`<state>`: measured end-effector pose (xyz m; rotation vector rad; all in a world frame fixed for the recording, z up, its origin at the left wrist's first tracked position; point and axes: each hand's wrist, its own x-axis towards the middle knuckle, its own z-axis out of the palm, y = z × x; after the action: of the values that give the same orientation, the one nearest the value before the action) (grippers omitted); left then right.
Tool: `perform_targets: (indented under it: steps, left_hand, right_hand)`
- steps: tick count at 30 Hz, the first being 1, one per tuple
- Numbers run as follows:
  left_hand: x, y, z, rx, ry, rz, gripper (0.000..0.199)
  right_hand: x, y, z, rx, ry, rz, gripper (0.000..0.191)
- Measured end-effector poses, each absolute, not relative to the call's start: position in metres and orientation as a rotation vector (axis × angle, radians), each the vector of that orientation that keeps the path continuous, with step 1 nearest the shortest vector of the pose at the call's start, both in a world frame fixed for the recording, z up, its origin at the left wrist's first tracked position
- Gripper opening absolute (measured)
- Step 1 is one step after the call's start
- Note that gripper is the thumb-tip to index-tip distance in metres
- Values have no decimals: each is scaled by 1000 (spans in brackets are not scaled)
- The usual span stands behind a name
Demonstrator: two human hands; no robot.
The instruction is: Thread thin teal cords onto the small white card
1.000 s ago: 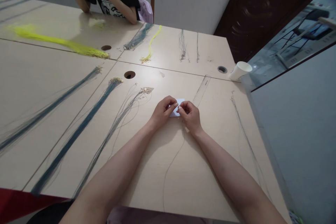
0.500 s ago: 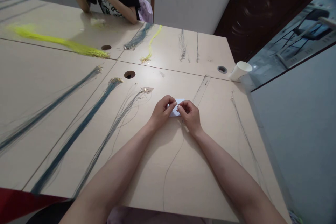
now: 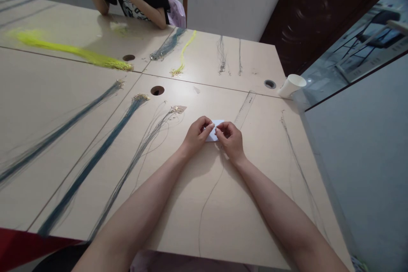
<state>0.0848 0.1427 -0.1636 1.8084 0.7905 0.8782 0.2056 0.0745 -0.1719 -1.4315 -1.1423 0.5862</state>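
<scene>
Both hands meet over a small white card (image 3: 211, 137) on the table. My left hand (image 3: 198, 134) is closed, its thumb and forefinger pinched at the card's upper part on something too small to make out. Close beside it, my right hand (image 3: 230, 138) is pinched in the same way, its fingertips almost touching the left ones. A thin dark line (image 3: 208, 197) runs from beneath the right hand down to the table's front edge. Just beyond the right hand lies a clear ruler (image 3: 247, 106).
Bundles of dark line (image 3: 102, 151) with gold hooks lie to the left, a yellow bundle (image 3: 73, 52) behind them. A white cup (image 3: 291, 86) is at the right edge. Across the table a person's forearms (image 3: 140, 2) rest. More thin lines (image 3: 296, 157) lie right.
Both hands stay over the card; the fingertips have shifted only very slightly. Nothing else has visibly moved.
</scene>
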Motion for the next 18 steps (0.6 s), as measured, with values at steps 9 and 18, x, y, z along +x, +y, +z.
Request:
perform_targets:
  steps: [9, 18]
  left_hand:
    - [85, 142, -163, 1801, 778, 879, 18]
    - [85, 142, -162, 1805, 780, 871, 19]
  right_hand:
    - [206, 75, -171, -1437, -1152, 572, 9]
    - [203, 73, -168, -1477, -1193, 420, 7]
